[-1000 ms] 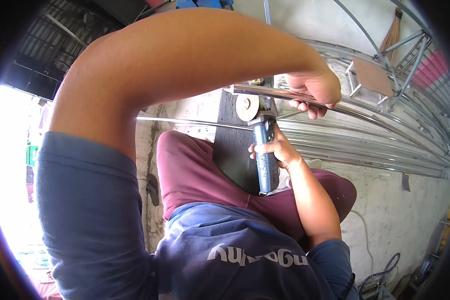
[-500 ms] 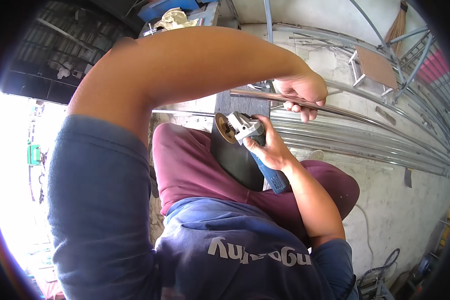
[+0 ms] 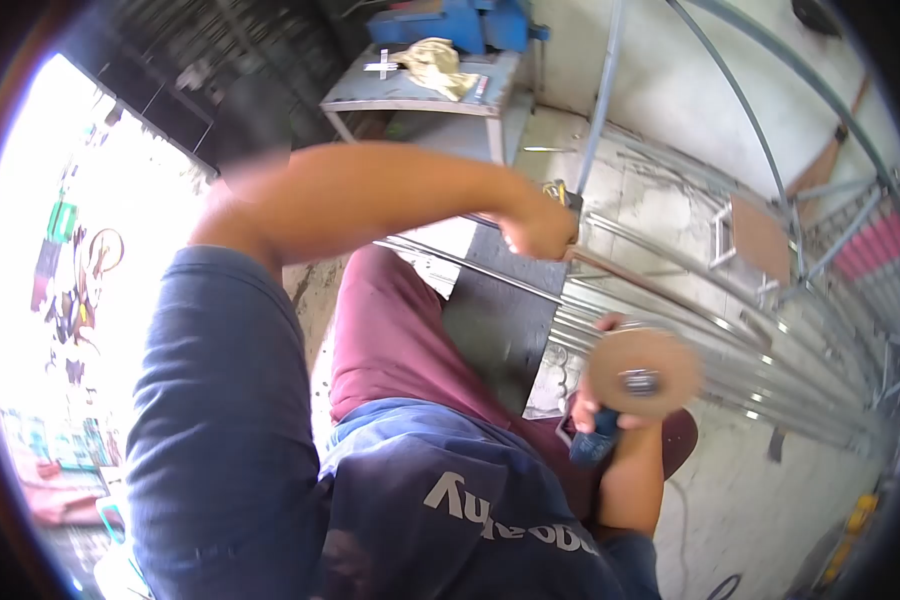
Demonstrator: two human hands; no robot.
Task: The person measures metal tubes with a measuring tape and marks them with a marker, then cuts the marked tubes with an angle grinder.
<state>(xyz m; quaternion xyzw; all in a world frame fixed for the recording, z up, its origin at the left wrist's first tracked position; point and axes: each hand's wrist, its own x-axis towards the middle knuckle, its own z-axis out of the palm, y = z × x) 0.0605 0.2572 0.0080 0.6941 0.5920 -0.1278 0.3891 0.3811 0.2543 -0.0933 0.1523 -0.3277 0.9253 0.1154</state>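
Observation:
My left hand (image 3: 538,225) reaches across from the left, its fingers wrapped round a thin shiny metal tube (image 3: 660,295) above the dark board (image 3: 500,320). The tube slants away to the right. Held in my right hand (image 3: 584,408) is an angle grinder (image 3: 595,440) with a blue body. Its round brown disc (image 3: 660,370) faces me and hides part of that hand. The grinder stands over my right knee, apart from the tube. A small yellow and black item (image 3: 555,190) lies just beyond my left hand.
A metal table (image 3: 410,95) at the back carries a blue vise (image 3: 460,25) and a crumpled cloth (image 3: 435,68). Long metal tubes (image 3: 810,405) lie on the floor to the right. Curved grey metal frames (image 3: 740,110) and a small brown-topped stool (image 3: 758,238) stand beyond.
My right hand has swung the grinder away from the board to the right, turning its disc towards me. My left hand has shifted left and down in view. The view has tilted up.

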